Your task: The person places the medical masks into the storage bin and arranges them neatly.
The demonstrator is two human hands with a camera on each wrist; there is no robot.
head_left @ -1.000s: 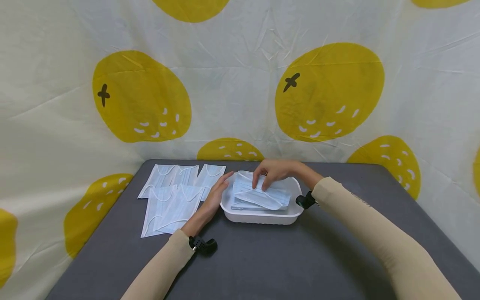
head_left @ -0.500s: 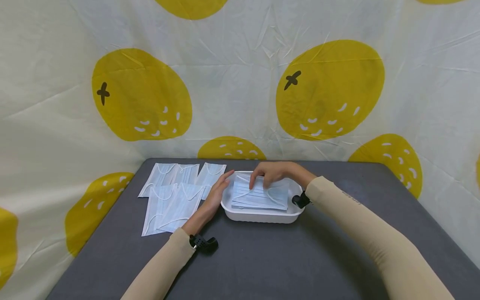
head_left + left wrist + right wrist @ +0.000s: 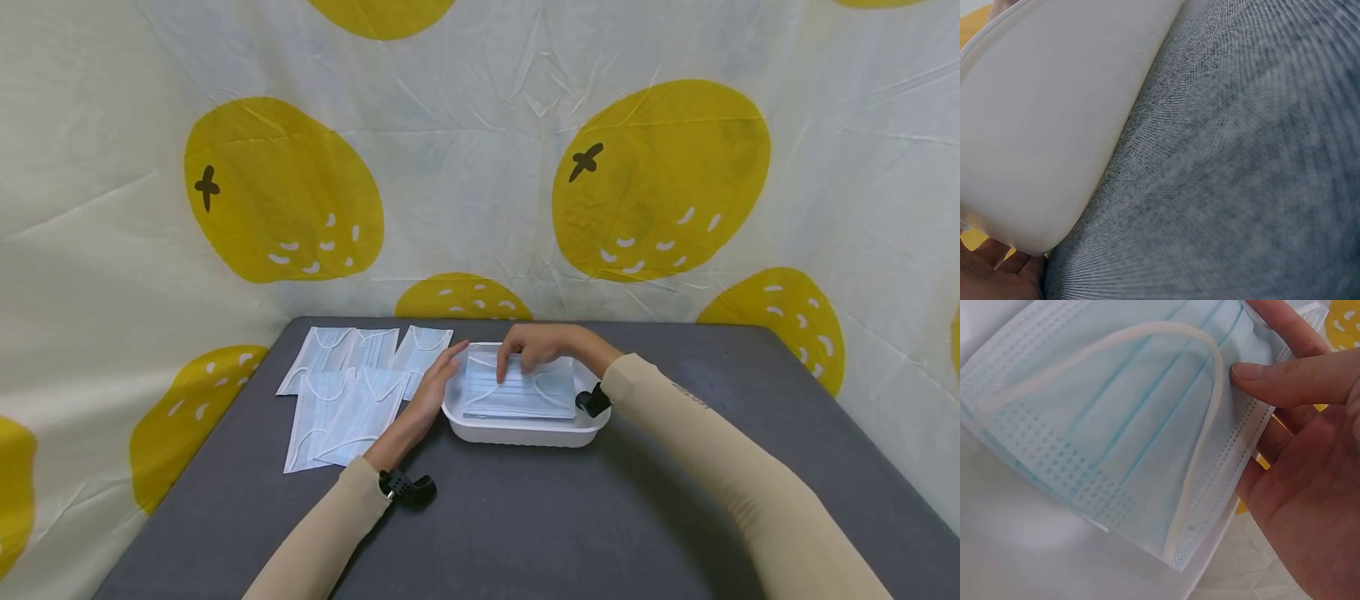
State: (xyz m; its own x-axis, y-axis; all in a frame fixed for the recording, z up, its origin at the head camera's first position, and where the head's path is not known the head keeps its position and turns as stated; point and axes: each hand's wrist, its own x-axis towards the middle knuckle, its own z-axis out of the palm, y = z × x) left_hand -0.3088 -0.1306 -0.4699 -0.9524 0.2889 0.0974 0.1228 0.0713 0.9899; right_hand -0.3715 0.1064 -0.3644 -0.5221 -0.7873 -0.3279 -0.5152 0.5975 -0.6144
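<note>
A white plastic tray (image 3: 525, 435) stands near the back middle of the table, with a stack of light blue pleated face masks (image 3: 517, 402) lying flat inside. My right hand (image 3: 536, 346) reaches over the tray's back edge onto the top mask. In the right wrist view the thumb (image 3: 1291, 380) lies on that face mask (image 3: 1147, 412), with other fingers bent behind its long edge, holding it there. White ear loops rest on the mask. My left hand (image 3: 423, 404) lies along the tray's left side, fingers straight and touching its wall.
Several face masks (image 3: 348, 408) lie spread and partly overlapping on the grey table (image 3: 510, 525), left of the tray. A pale curtain (image 3: 465, 200) with large yellow fruit prints hangs behind the table. Each wrist wears a small black camera (image 3: 411, 490).
The top mask has gone from tilted to flat, lined up with the stack. My right hand has shifted slightly left with it. My left hand stays at the tray's side.
</note>
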